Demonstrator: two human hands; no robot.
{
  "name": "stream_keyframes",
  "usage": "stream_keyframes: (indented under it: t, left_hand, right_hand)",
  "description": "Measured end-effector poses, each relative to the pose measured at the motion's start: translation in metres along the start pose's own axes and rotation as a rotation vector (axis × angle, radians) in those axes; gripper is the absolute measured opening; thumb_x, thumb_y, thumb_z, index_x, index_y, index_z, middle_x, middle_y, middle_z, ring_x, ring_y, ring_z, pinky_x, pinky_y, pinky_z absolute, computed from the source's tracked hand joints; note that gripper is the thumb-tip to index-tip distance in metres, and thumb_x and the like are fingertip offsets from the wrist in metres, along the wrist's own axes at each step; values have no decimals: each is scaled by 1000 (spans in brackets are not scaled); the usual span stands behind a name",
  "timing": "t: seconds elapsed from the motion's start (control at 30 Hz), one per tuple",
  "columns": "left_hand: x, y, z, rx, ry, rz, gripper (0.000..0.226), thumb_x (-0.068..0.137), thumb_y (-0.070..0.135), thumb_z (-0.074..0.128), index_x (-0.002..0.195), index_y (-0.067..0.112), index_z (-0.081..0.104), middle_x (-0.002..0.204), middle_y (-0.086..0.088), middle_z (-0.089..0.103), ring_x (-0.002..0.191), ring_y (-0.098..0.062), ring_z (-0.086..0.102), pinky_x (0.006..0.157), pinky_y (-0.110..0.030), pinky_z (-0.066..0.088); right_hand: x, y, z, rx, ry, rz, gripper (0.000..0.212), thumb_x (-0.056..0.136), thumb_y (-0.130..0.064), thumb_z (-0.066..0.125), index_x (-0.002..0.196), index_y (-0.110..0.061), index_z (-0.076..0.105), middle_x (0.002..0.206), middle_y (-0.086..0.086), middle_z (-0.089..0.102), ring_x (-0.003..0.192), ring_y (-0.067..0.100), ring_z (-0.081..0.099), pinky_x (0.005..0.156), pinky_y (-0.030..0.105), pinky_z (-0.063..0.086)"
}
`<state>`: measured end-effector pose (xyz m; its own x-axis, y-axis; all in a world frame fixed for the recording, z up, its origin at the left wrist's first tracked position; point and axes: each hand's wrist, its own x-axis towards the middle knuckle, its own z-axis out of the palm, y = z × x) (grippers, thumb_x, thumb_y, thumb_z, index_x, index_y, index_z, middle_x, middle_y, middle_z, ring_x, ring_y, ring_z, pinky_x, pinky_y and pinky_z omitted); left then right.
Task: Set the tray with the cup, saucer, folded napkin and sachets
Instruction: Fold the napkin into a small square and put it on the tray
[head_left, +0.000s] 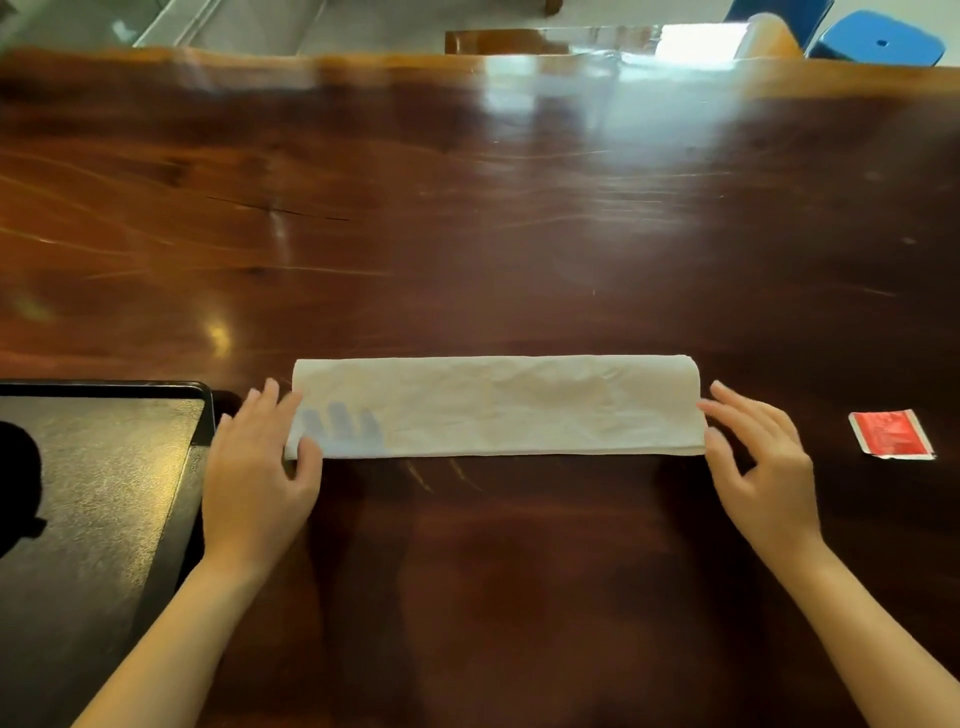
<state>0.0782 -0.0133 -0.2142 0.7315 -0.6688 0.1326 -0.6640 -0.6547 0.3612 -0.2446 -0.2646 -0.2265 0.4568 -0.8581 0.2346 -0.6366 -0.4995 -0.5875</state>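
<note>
Pinching napkin (493, 408) at its left end: left hand (260, 467), fingers tucked inside fold, thumb on top. Right hand (761, 467) loosely spread, fingertips (723, 401) touching right end. Napkin lies as long strip on table (467, 234), between tray (207, 415) and red sachet (891, 435).

You face a dark wooden table (519, 234), glossy with glare toward its far edge. A folded white napkin (493, 408) lies across its near middle, with a black tray (130, 467) just left of it and a red sachet (891, 435) farther right.
</note>
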Motion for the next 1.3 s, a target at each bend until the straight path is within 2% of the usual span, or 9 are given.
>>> stream_keyframes:
  t: [0.1, 0.17, 0.27, 0.47, 0.77, 0.93, 1.1, 1.17, 1.3]
  left_hand:
    - [32, 48, 11, -98, 89, 31, 48, 93, 18, 37, 139, 12, 43, 147, -13, 40, 140, -26, 31, 116, -45, 21]
    - [47, 79, 36, -76, 13, 45, 45, 96, 15, 35, 141, 15, 40, 150, -11, 36, 142, -25, 26, 117, -45, 15]
    - [42, 86, 78, 136, -152, 1, 47, 100, 29, 26, 146, 22, 27, 157, -5, 22, 146, -21, 12, 117, -49, 7]
    - [44, 67, 87, 218, -196, -15, 60, 97, 45, 18, 150, 19, 10, 160, 0, 5, 147, -16, 0, 117, -44, -2]
    - [52, 24, 68, 226, -208, -65, 72, 94, 54, 20, 150, 11, 8, 160, -5, 4, 147, -17, -1, 119, -34, -1]
    - [53, 13, 60, 268, -228, -14, 74, 94, 58, 19, 150, 11, 10, 159, -5, 5, 147, -16, 0, 120, -36, -1]
    - [57, 0, 55, 258, -255, 40, 77, 90, 60, 16, 150, 11, 10, 159, -4, 4, 147, -14, 0, 120, -36, 1]
    - [57, 1, 56, 265, -264, 40, 75, 93, 59, 17, 150, 11, 7, 160, -3, 1, 147, -14, -2, 120, -36, 1]
    - [62, -1, 55, 246, -332, 4, 69, 95, 53, 19, 150, 15, 2, 160, -2, -5, 146, -13, -7, 119, -40, -4]
  right_hand:
    - [24, -60, 36, 113, 102, 80, 40, 93, -19, 40, 124, -1, 58, 130, 16, 57, 124, 29, 49, 106, 33, 35]
    - [35, -107, 82, 112, -113, -15, 47, 96, -24, 32, 134, -2, 47, 143, 16, 44, 137, 28, 36, 115, 38, 24]
    - [29, -146, 142, -209, -424, -187, 51, 101, -29, 21, 148, -9, 17, 159, 8, 12, 147, 22, 4, 119, 42, 2]
    - [26, -129, 148, -384, -491, -252, 60, 98, -44, 15, 150, -18, 0, 160, 0, -3, 146, 16, -8, 119, 42, -7]
    - [35, -36, 77, -479, -440, 14, 62, 95, -46, 9, 150, -20, -1, 160, -2, -3, 146, 13, -8, 119, 36, -4]
    - [34, -25, 70, -502, -436, 24, 65, 92, -48, 3, 149, -18, -6, 159, -1, -9, 145, 12, -12, 116, 28, -11]
    - [33, -23, 70, -468, -417, 13, 65, 94, -49, 7, 149, -17, -4, 159, -2, -7, 145, 11, -11, 119, 31, -7]
    - [35, -25, 68, -356, -359, 15, 58, 99, -41, 21, 150, -17, 8, 159, -2, 3, 146, 12, -2, 119, 30, -1]
    - [41, -17, 48, -69, -113, 148, 46, 93, -11, 50, 137, -6, 44, 146, 10, 41, 137, 26, 32, 114, 41, 28]
